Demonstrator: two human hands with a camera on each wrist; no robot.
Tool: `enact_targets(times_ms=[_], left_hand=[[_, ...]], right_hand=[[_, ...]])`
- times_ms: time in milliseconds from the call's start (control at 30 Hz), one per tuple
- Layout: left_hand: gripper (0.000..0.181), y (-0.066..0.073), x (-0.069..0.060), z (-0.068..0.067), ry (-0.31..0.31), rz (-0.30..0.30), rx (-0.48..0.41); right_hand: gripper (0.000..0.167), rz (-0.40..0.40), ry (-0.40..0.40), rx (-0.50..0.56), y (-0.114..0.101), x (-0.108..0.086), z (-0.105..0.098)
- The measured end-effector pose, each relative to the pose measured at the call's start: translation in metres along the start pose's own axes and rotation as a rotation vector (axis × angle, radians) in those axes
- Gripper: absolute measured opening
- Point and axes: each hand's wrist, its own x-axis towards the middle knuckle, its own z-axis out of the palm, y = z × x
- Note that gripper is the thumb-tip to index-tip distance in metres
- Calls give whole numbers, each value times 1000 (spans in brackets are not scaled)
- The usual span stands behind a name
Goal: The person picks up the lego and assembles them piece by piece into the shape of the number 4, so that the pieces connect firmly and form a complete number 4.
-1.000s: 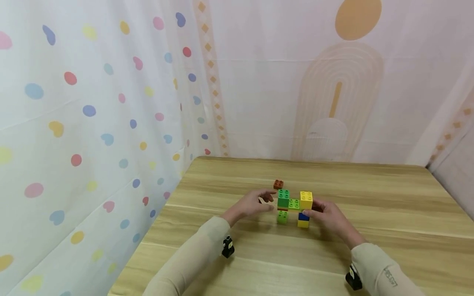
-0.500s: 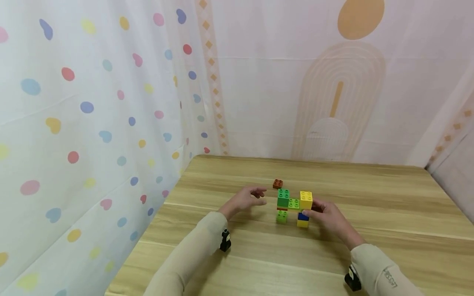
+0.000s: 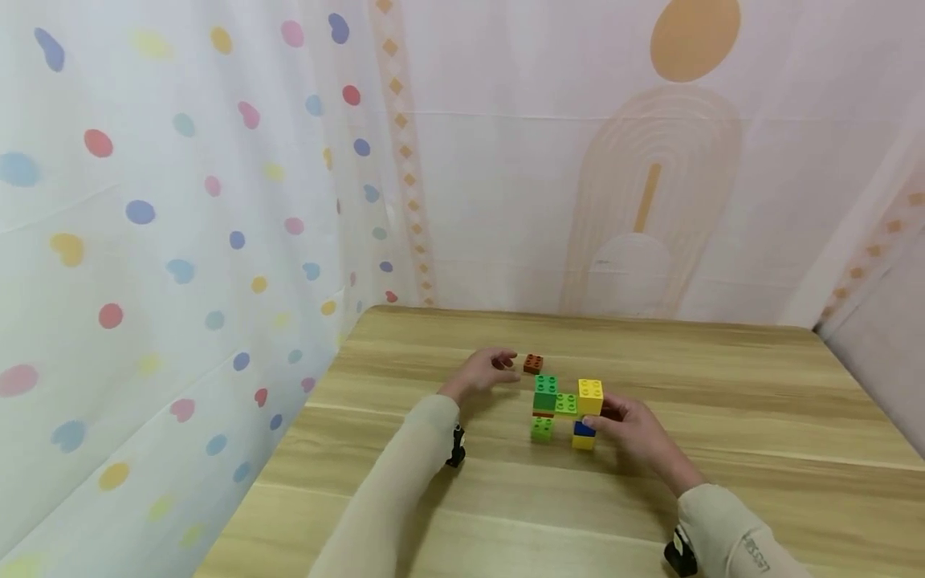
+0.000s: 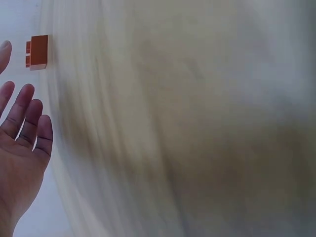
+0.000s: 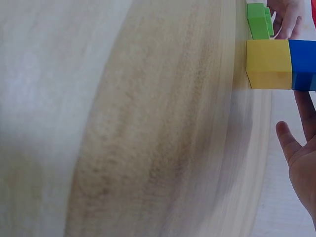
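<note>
My right hand (image 3: 639, 429) grips the right side of a toy brick structure, its thumb in front near the blue brick (image 3: 584, 428). A yellow brick (image 3: 589, 397) tops that side, with another yellow brick (image 5: 269, 64) at its foot. A lime brick (image 3: 567, 404) bridges across to a dark green brick (image 3: 545, 393) on the left. Below that left end a light green brick (image 3: 542, 429) stands on the table, its studs showing. My left hand (image 3: 486, 372) holds nothing; its fingers are spread just left of a reddish-brown brick (image 3: 533, 364), apart from it.
The wooden table (image 3: 405, 345) extends around the bricks to a patterned curtain (image 3: 506, 201) at the back. A dotted curtain (image 3: 166, 321) hangs along the left. Black wrist cameras (image 3: 457, 446) sit at both cuffs.
My left hand has drawn away from the structure's left side and moved farther back, toward the reddish-brown brick. My right hand keeps its grip on the structure.
</note>
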Motion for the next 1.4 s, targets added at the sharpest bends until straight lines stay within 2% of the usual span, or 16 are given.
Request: enact_targets(times_ms=[367,733,967,1167,1300,1400], left_hand=[[57,-1,14,9,10,-33,-19],[57,2,21,18,-2,-6,108],[41,3,21,21,9,7,146],[38,2,17,14,55,-21,133],[34,-4,15,4,95,-34,110],[28,-2,12,-7,125,-38,47]], right_hand=[[49,42,21,-52,-4,-8,1],[49,42,8,-2,-4,-11,5],[49,53,13,-17,-4,-12,6],[49,58,18,-33,-5,-9,6],[49,54,11,-39,-5,-6,7],[49,53,13,-38,-6,-3,9]])
